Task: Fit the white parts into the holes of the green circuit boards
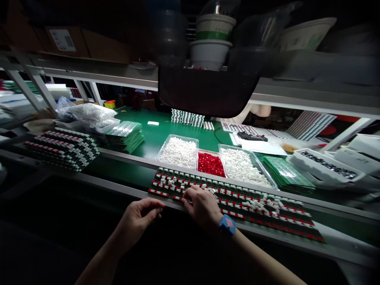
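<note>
Long green circuit boards (237,194) lie side by side along the bench's front rail, carrying rows of white and red connectors. Loose white connectors (264,206) are heaped on their right part, and a few more are scattered at the left. Over the boards' left half is my right hand (203,204), fingers curled down in a pinch near the front row; whatever is between them is hidden. My left hand (139,215) hovers in front of the boards' near left corner, thumb and forefinger pressed together on something tiny that I cannot make out.
Behind the boards stand a tray of white connectors (178,152), red connectors (210,164) and a second white-filled tray (243,166). Bare-board stacks (124,134) flank them. Filled boards (62,146) are piled left. A shelf (133,75) hangs overhead; another person's arm (252,111) shows behind.
</note>
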The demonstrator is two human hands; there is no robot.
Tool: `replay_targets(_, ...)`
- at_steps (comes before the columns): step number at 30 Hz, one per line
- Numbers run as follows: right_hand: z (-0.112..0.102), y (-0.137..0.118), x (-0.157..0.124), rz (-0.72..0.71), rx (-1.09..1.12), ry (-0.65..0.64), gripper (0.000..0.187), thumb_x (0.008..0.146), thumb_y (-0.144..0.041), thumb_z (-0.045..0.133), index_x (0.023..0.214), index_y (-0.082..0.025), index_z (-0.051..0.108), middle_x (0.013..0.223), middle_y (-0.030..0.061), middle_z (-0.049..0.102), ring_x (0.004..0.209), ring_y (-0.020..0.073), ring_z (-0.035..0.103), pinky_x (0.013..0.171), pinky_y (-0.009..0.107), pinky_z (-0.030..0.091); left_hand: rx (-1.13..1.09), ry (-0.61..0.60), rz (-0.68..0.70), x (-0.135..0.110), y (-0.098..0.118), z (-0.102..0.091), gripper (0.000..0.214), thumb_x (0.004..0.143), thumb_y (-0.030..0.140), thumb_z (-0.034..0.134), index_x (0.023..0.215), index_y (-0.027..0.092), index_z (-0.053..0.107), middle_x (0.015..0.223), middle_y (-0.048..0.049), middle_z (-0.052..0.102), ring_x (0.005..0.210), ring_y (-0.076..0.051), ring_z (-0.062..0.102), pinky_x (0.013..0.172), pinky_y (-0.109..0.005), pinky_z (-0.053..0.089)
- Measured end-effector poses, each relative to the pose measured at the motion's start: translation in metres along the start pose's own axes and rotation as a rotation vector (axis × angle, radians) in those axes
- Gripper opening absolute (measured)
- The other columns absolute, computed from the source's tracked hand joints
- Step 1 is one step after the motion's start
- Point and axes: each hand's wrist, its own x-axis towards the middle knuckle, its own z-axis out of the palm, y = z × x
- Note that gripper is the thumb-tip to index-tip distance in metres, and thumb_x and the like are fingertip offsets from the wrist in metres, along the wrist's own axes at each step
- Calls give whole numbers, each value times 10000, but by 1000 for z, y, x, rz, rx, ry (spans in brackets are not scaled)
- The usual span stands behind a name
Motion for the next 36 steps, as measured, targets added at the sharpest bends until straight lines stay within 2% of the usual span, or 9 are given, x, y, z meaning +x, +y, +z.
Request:
replay_targets(3,-4,2,0,-8,26,1,99,821,-278,600,847,-203,660,877,31,657,710,144,589,610,237,344,-8,11,-12,-1,0,0,277,730,352,671,912,148,720,775,-54,714,683,-174,650,668,-269,519)
replay_targets(7,-16,7,10,-82,-22,88,145,858,-215,548,909,-203,682,862,42,641,699,134,580,603,233,343,-10,23,-43,2,1,-2,308,712,369,693,915,139,712,787,-61,719,677,-181,662,656,-270,527)
replay_targets(10,-23,11,25,-240,-119,85,223,859,-134,512,955,-210,698,824,50,615,712,138,564,588,236,326,-4,26,-38,6,0,-1,294,706,370,696,889,142,718,772,-58,721,671,-183,668,652,-268,528)
replay_targets(13,-27,15,40,-420,-197,19,284,837,-72,499,952,-224,710,808,45,588,722,132,540,587,234,317,0,26,-29,8,-1,0,280,711,364,692,890,150,722,771,-53,726,669,-180,671,654,-264,529)
replay_targets(15,-28,16,46,-478,-216,-27,288,815,-51,508,916,-222,717,811,41,577,708,123,523,574,229,308,4,26,-28,9,0,0,281,708,364,692,890,152,724,770,-52,726,672,-183,673,654,-265,530)
replay_targets(20,-31,17,55,-544,-215,-69,198,832,-105,549,807,-211,714,787,25,568,659,107,491,541,224,276,17,41,-24,11,4,0,291,687,367,699,870,142,724,742,-53,720,657,-187,669,654,-278,534)
replay_targets(26,-31,30,65,-662,-101,-103,147,806,-110,582,807,-191,704,812,20,583,654,92,495,563,205,318,69,44,27,21,8,3,260,697,369,688,823,142,712,781,-61,727,685,-193,667,647,-271,536)
replay_targets(32,-32,37,69,-627,-12,-68,229,772,-68,601,921,-204,711,852,26,611,669,98,529,576,201,344,251,31,114,30,12,6,224,762,355,639,853,163,710,788,-47,733,737,-207,674,681,-269,523)
replay_targets(36,-33,35,70,-628,-43,-99,219,770,-86,629,908,-224,727,824,17,607,682,105,538,579,204,347,274,47,125,32,12,7,207,763,349,635,834,169,709,775,-39,734,722,-204,676,666,-260,516)
